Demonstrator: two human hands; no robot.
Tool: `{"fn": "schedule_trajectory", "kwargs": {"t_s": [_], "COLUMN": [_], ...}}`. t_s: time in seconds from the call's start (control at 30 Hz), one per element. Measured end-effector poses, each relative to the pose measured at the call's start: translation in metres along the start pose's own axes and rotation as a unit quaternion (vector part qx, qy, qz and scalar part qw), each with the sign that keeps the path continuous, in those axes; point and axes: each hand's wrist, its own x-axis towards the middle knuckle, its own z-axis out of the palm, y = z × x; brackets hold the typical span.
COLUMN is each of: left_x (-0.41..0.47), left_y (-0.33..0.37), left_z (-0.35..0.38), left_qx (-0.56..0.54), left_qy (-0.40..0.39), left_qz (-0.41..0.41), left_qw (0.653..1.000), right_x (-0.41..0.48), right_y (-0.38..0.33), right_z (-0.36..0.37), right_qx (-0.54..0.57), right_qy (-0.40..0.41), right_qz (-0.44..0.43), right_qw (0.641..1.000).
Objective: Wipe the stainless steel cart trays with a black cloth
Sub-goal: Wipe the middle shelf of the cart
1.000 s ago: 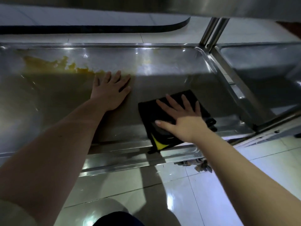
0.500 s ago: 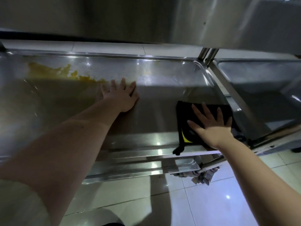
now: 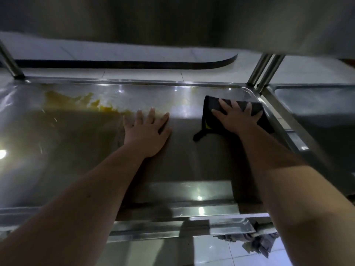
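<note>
A wide stainless steel cart tray point(image 3: 192, 169) fills the view below an upper shelf. A black cloth point(image 3: 211, 106) with a yellow tag lies in the tray's far right corner. My right hand point(image 3: 236, 118) presses flat on the cloth with fingers spread. My left hand point(image 3: 148, 131) rests flat on the bare tray floor near the middle, fingers straight. An orange-yellow stain point(image 3: 80, 102) spreads along the tray's far left part, just beyond my left fingertips.
A second steel tray point(image 3: 317, 112) adjoins on the right, behind twin upright posts point(image 3: 265, 72). Another post point(image 3: 9, 64) stands at the far left. The upper shelf point(image 3: 192, 22) overhangs. White floor tiles and a caster point(image 3: 257, 242) show below the front rim.
My right hand has slid the cloth from the tray's near right edge to its far right corner. My left hand has stayed planted on the tray floor.
</note>
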Motion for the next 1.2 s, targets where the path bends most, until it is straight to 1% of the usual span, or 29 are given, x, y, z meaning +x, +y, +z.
{"fn": "schedule_trajectory", "kwargs": {"t_s": [0.07,0.13,0.23,0.33,0.4,0.47,0.57,0.7,0.77,0.83,0.93,1.07,1.13,1.2], "left_x": [0.003,0.003,0.002,0.003,0.002,0.001,-0.001,-0.003,-0.002,0.0,0.001,-0.001,0.002,0.007], "left_y": [-0.001,-0.001,-0.003,-0.002,-0.003,-0.004,-0.004,-0.001,-0.001,-0.002,-0.003,-0.001,-0.006,-0.03], "left_z": [0.0,0.0,0.001,0.002,0.002,0.002,0.0,0.0,0.001,0.0,0.0,-0.006,-0.018,-0.031], "left_qx": [-0.001,-0.004,-0.008,-0.004,-0.015,-0.027,-0.031,-0.021,-0.017,-0.012,-0.013,-0.029,-0.031,-0.004], "left_qy": [-0.003,-0.006,-0.007,-0.008,-0.012,-0.013,-0.01,-0.006,0.0,-0.006,-0.011,-0.043,-0.057,-0.032], "left_qz": [-0.003,-0.004,0.001,-0.001,-0.002,-0.002,0.0,-0.001,-0.002,-0.005,-0.002,-0.009,0.016,0.05], "left_qw": [1.0,1.0,1.0,1.0,1.0,1.0,0.999,1.0,1.0,1.0,1.0,0.999,0.998,0.998], "right_x": [0.003,-0.018,-0.086,-0.176,-0.202,-0.181,-0.1,-0.007,0.01,0.004,-0.042,-0.148,-0.199,-0.228], "right_y": [-0.004,-0.006,-0.014,-0.024,-0.024,-0.025,-0.038,-0.067,-0.079,-0.08,-0.072,-0.065,-0.061,-0.058], "right_z": [-0.002,-0.001,0.018,0.045,0.05,0.044,0.026,0.01,0.009,0.011,0.019,0.038,0.047,0.049], "right_qx": [0.003,0.003,-0.022,-0.023,-0.018,-0.023,-0.027,-0.008,-0.005,-0.012,-0.013,-0.03,-0.043,-0.05], "right_qy": [-0.002,-0.006,-0.003,-0.01,-0.025,-0.014,0.014,0.005,0.006,0.003,0.001,-0.01,-0.032,-0.046], "right_qz": [0.004,-0.015,-0.07,-0.16,-0.183,-0.16,-0.093,-0.013,0.003,-0.008,-0.048,-0.089,-0.119,-0.143], "right_qw": [1.0,1.0,0.997,0.987,0.983,0.987,0.995,1.0,1.0,1.0,0.999,0.996,0.991,0.987]}}
